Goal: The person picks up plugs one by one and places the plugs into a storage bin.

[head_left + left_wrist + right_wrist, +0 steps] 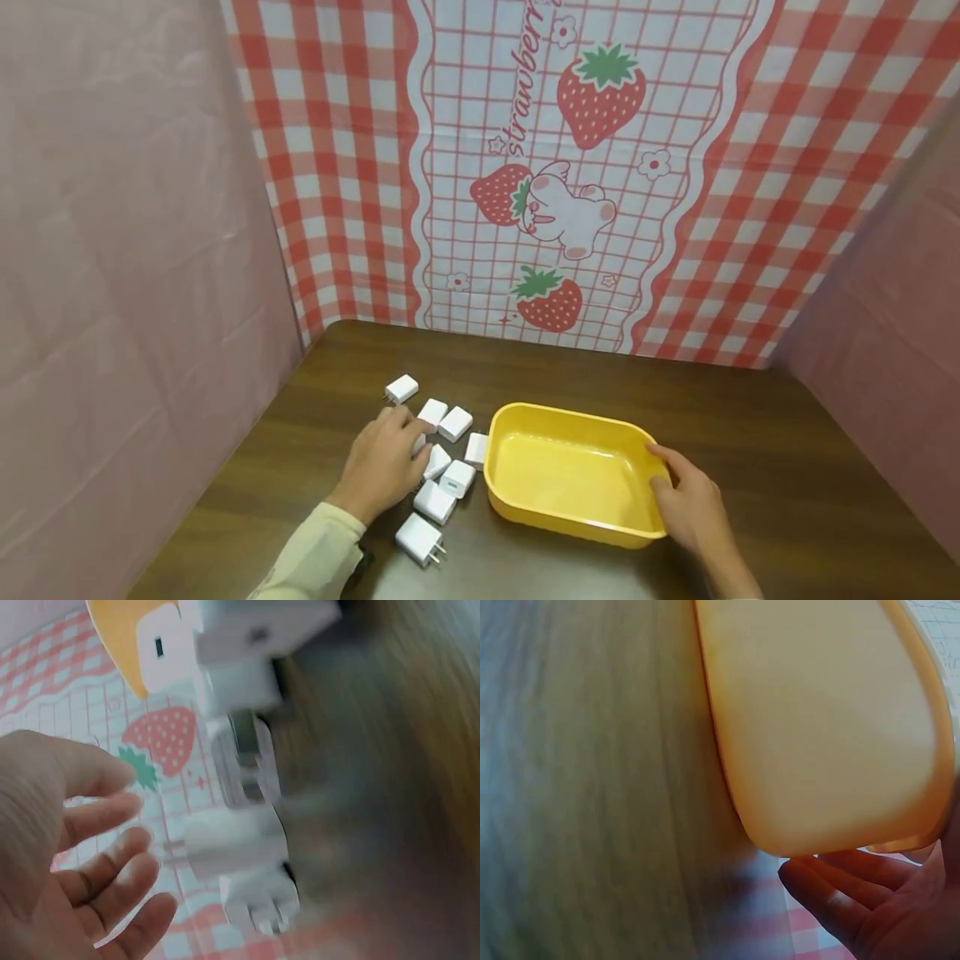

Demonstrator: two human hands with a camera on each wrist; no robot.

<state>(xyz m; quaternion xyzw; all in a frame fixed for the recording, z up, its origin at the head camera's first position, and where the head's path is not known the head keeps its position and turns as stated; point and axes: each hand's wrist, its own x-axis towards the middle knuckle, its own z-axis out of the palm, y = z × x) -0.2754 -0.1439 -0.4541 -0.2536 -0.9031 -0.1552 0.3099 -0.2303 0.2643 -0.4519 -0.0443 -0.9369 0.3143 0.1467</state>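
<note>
Several white plug-in chargers (435, 502) lie in a loose cluster on the brown table, some with metal prongs showing. My left hand (386, 460) hovers over the left side of this cluster and partly hides one charger. In the left wrist view, its fingers (112, 874) are loosely bent, apart from the chargers (236, 840), with nothing between them. Beside the cluster stands a yellow rectangular plastic bin (570, 475) with nothing inside. My right hand (693, 504) grips its right end at the rim; the right wrist view shows fingers (832, 889) against the outside wall.
One charger (477, 450) sits right against the bin's left wall. Another charger (402, 388) lies farthest back. A red checked strawberry cloth (525, 208) hangs behind the table (750, 450), and pink cloth (150, 292) hangs along both sides.
</note>
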